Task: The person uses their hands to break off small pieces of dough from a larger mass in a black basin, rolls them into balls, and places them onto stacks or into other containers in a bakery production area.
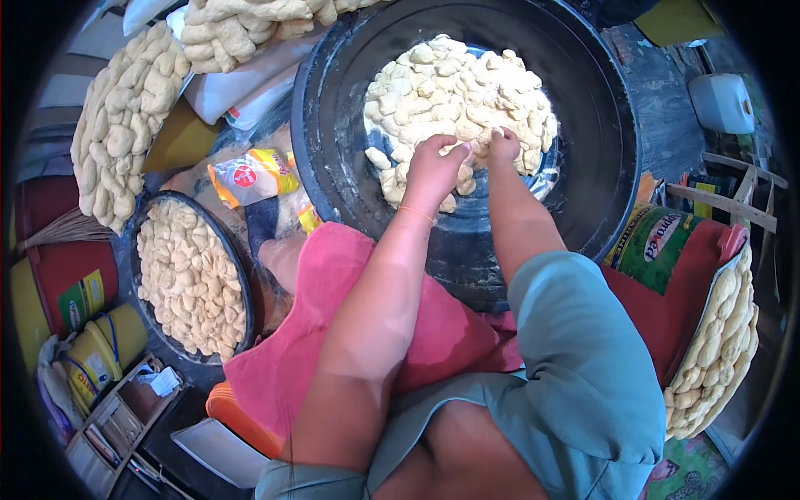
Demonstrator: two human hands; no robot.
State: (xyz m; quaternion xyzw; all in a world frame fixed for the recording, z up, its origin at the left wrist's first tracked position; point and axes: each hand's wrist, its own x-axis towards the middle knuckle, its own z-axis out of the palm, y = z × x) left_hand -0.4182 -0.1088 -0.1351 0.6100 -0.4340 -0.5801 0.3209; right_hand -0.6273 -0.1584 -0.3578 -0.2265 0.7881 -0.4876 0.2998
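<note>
A large black basin point(596, 125) stands in front of me, with a heap of pale, floury dough pieces point(442, 92) on its bottom. Both my hands are over the near side of the heap. My left hand point(433, 171), with a thin orange band at the wrist, has thumb and fingers bent together at the dough. Close beside it, my right hand point(505, 147) pinches at the same spot. A dough piece point(478, 138) shows between the two hands, partly hidden by the fingers. Several loose pieces lie just below my left hand.
Left of the basin stands a smaller dark tub point(247, 287) full of dough pieces. Trays of dough point(125, 125) rest at upper left, another tray point(717, 346) at right on a red bucket point(658, 312). A plastic packet point(250, 177) lies beside the basin. Pink cloth point(333, 283) covers my lap.
</note>
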